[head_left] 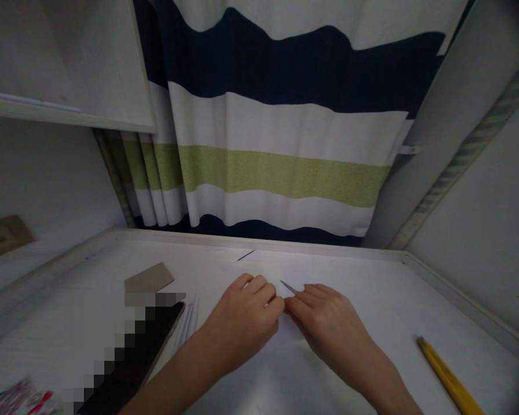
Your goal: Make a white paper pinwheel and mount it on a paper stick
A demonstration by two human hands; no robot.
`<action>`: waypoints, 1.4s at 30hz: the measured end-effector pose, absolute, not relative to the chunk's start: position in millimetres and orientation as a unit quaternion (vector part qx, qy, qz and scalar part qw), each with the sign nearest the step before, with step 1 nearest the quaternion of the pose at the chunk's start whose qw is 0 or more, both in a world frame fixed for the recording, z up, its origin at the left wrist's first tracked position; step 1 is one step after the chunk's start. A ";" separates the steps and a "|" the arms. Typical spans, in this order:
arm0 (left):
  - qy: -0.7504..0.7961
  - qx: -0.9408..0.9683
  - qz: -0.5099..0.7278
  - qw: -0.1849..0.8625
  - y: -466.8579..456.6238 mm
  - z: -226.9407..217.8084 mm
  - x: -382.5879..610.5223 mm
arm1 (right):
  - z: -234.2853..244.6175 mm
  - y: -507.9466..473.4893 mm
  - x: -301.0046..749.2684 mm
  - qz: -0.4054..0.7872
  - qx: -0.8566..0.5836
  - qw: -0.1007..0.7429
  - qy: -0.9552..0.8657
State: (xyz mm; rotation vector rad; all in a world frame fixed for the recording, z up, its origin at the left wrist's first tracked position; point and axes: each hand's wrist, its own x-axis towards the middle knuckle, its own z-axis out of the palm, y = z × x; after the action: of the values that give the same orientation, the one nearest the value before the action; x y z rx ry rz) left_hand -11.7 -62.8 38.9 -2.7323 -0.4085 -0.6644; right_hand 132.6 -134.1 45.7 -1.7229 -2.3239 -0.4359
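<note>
My left hand (251,306) is closed above the white tabletop, its fingers curled together; whatever they pinch is hidden. Close beside it, my right hand (328,317) is closed around a slim pointed metal tool (289,286). The tip sticks out up and to the left past the fingers, and the rest of it is covered, so its exact kind does not show. The fingertips of both hands nearly meet. Just beyond them a thin black strip (246,255) lies on the table. Thin white sticks (187,324) rest to the left of my left forearm.
A grey-brown card piece (151,278) and a dark flat object (155,340), partly pixelated, lie at left. A yellow cutter-like tool (447,374) is at right. Colourful small items (23,397) sit bottom left. Behind hangs a striped curtain (285,173); a shelf (69,115) juts out upper left.
</note>
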 end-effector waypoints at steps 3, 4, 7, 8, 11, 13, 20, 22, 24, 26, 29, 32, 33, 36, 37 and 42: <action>-0.136 -0.955 -0.221 0.141 -62.3 41.6 -13.1 | 48.3 -135.7 137.1 -0.153 -0.568 0.098 -0.803; -0.136 -0.957 -0.217 0.137 -61.9 42.3 -13.6 | 49.5 -136.7 138.9 -0.153 -0.565 0.098 -0.805; -0.137 -0.960 -0.209 0.127 -60.7 43.9 -15.0 | 53.4 -140.7 144.7 -0.151 -0.561 0.104 -0.807; -0.136 -0.961 -0.207 0.124 -60.2 44.3 -15.4 | 54.9 -142.1 146.5 -0.150 -0.560 0.104 -0.808; -0.131 -0.963 -0.202 0.118 -58.0 45.0 -17.2 | 59.1 -146.1 152.0 -0.151 -0.560 0.105 -0.808; -0.133 -0.964 -0.200 0.113 -56.0 45.6 -18.6 | 61.7 -148.0 155.8 -0.155 -0.566 0.111 -0.802; -0.129 -0.964 -0.201 0.114 -52.4 48.0 -20.4 | 64.8 -151.0 165.6 -0.168 -0.561 0.125 -0.801; -0.128 -0.964 -0.200 0.117 -51.6 48.4 -20.6 | 63.8 -151.5 168.1 -0.179 -0.556 0.135 -0.800; -0.130 -0.965 -0.197 0.115 -49.8 49.0 -21.7 | 63.6 -152.4 171.5 -0.191 -0.555 0.153 -0.795; -0.138 -0.966 -0.191 0.109 -47.4 49.9 -23.4 | 64.7 -154.0 175.6 -0.198 -0.557 0.167 -0.789; -0.151 -0.965 -0.187 0.108 -44.4 51.3 -26.2 | 68.2 -157.2 181.5 -0.208 -0.555 0.177 -0.786; -0.161 -0.961 -0.191 0.115 -42.6 52.8 -28.5 | 71.2 -160.3 186.5 -0.229 -0.547 0.186 -0.783; -0.164 -0.960 -0.192 0.118 -41.5 53.3 -29.7 | 71.8 -161.6 188.8 -0.236 -0.545 0.187 -0.783; -0.183 -0.957 -0.183 0.133 -33.3 55.2 -37.0 | 71.8 -167.5 201.8 -0.255 -0.550 0.182 -0.774; -0.195 -0.954 -0.179 0.140 -28.5 55.9 -41.0 | 71.3 -170.5 208.6 -0.266 -0.557 0.180 -0.766; -0.272 -0.927 -0.206 0.157 -6.6 58.2 -58.8 | 67.4 -181.9 236.6 -0.348 -0.592 0.184 -0.703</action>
State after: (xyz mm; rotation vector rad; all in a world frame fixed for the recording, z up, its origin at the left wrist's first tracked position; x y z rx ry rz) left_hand -58.8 -6.6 58.2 -2.6522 -0.7789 -0.5901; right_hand 236.6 -181.9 67.4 -1.6696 -1.9821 -0.9805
